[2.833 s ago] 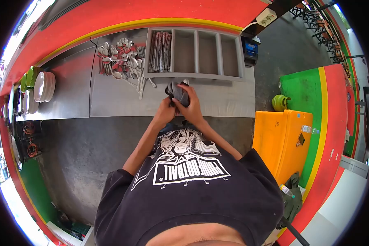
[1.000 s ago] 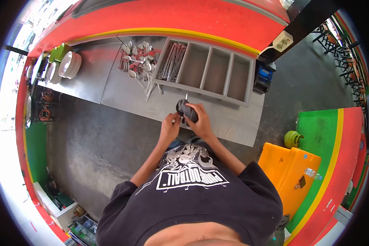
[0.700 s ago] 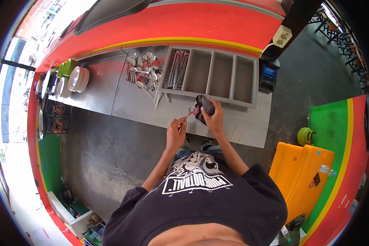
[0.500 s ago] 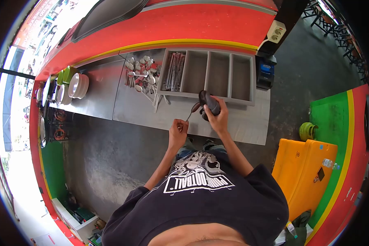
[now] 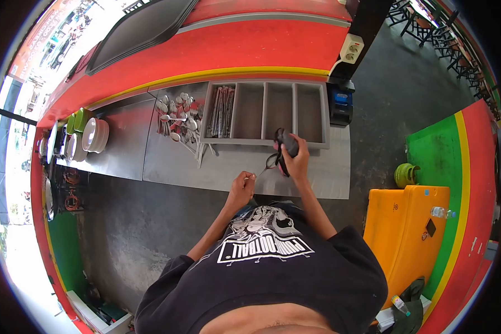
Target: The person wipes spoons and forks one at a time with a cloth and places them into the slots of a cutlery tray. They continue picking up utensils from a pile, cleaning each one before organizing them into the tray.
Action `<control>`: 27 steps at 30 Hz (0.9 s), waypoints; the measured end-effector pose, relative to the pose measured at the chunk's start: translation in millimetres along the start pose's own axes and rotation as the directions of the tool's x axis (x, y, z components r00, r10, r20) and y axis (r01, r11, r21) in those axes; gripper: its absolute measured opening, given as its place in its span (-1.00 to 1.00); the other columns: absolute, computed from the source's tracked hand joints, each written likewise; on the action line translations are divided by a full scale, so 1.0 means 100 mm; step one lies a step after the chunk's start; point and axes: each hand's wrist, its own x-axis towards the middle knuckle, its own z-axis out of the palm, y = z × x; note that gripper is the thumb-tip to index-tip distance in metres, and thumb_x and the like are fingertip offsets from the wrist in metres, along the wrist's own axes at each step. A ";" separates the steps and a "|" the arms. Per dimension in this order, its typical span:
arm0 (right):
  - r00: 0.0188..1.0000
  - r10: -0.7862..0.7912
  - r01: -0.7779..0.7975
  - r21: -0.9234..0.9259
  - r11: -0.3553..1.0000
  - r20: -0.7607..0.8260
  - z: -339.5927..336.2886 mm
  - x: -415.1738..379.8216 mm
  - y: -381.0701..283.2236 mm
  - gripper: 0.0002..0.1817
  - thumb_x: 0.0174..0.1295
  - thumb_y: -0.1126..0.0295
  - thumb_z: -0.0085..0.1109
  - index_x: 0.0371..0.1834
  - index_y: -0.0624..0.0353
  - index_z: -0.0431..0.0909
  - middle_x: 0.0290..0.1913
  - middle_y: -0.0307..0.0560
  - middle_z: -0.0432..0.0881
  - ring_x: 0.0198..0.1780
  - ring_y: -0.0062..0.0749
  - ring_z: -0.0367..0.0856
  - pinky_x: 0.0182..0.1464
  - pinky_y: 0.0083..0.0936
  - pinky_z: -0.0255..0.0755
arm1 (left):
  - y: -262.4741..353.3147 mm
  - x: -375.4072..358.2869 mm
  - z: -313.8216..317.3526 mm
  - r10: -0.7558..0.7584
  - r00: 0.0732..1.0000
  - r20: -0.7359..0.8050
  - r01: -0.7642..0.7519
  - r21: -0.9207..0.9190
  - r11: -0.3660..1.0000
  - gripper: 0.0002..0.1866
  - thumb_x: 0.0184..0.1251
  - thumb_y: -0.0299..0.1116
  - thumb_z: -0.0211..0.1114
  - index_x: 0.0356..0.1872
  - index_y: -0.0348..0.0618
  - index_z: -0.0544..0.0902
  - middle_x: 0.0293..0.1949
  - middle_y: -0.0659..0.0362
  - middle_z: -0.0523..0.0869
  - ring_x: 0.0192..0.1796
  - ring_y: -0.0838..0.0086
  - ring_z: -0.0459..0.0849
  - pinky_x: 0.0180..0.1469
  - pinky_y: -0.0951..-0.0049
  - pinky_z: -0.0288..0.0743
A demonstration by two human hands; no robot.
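My left hand pinches the handle end of a metal spoon, whose bowl points up and to the right. In my right hand is a dark bundle with reddish patches, gripped from its right side; its exact kind is unclear. The spoon's bowl is right at the lower left of this bundle. Just beyond my hands stands a grey cutlery tray with long compartments. Its leftmost compartment holds a batch of wrapped cutlery. Left of the tray, many loose spoons lie heaped on the metal counter.
Stacked white bowls and green containers stand at the counter's left end. A black device sits right of the tray. The red wall rises behind, with a power socket. An orange box stands at right.
The spoon's bowl has shifted slightly right and down, closer under the dark bundle. The bundle has turned in my right hand. The whole view has tilted, moving the counter lower and leftward.
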 end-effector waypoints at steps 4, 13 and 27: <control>0.991 0.081 -0.060 0.199 0.978 -0.102 0.00 0.09 -0.22 -0.61 0.10 0.47 0.36 0.02 0.26 0.53 -0.15 0.04 0.58 -0.13 -0.21 0.60 -0.05 -0.37 0.45 | -0.02 0.02 -0.20 -0.068 0.993 -0.097 0.043 -0.244 0.969 -0.71 0.56 -0.23 0.07 0.04 -0.22 0.56 -0.50 0.25 0.62 -0.60 0.71 0.39 -0.55 0.65 0.22; 0.802 -0.327 0.190 0.305 0.933 0.501 0.53 -0.19 -0.80 -0.56 0.01 0.49 0.38 0.03 0.19 0.55 -0.12 0.04 0.57 -0.06 -0.05 0.58 0.04 -0.31 0.45 | -0.22 0.26 -0.42 0.142 0.987 -0.076 -0.154 -0.193 0.969 -0.74 0.55 -0.34 0.02 0.09 -0.28 0.42 -0.23 0.17 0.69 -0.46 0.62 0.59 -0.45 0.61 0.37; 0.974 -0.060 0.039 -0.096 0.995 -0.220 0.77 -0.21 -0.16 -0.63 0.14 0.44 0.32 0.01 0.28 0.52 -0.11 0.08 0.55 -0.06 -0.06 0.56 0.01 -0.30 0.42 | -0.27 0.22 -0.91 -0.200 0.976 -0.089 0.128 -0.507 0.852 -0.75 0.59 -0.16 -0.05 -0.01 -0.13 0.38 -0.27 0.12 0.70 -0.50 0.56 0.56 -0.48 0.61 0.32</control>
